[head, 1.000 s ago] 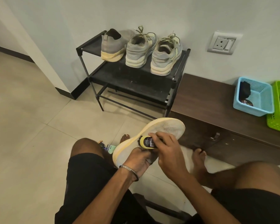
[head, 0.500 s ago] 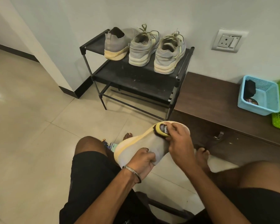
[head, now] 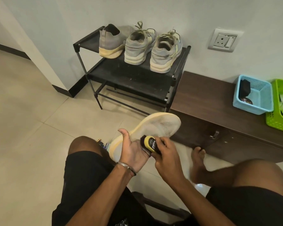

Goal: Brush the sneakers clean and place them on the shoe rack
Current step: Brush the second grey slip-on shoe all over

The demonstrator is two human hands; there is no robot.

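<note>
I sit on a chair with a grey sneaker [head: 158, 124] held over my knees, its pale yellow sole turned up toward me. My left hand [head: 131, 152] holds the sneaker at the heel end. The palm shows and the thumb sticks up, but the fingers are hidden behind the brush. My right hand [head: 166, 154] grips a yellow-backed brush [head: 151, 143], its dark bristles against the sole near the heel. The black shoe rack [head: 137, 79] stands ahead by the wall. Its top shelf carries the matching grey sneaker [head: 111, 41] and a laced grey pair [head: 152, 48].
A dark wooden bench cabinet [head: 207, 98] stands right of the rack, bearing a blue basket [head: 258, 103] and a green basket [head: 274, 118]. My bare right foot [head: 198, 159] rests on the tiled floor. Small items [head: 103, 143] lie beside my left knee. A wall socket [head: 223, 40] sits above the bench.
The sneaker has turned so its sole faces up. The brush slid from the toe back toward the heel. My left hand shifted its hold, palm now showing.
</note>
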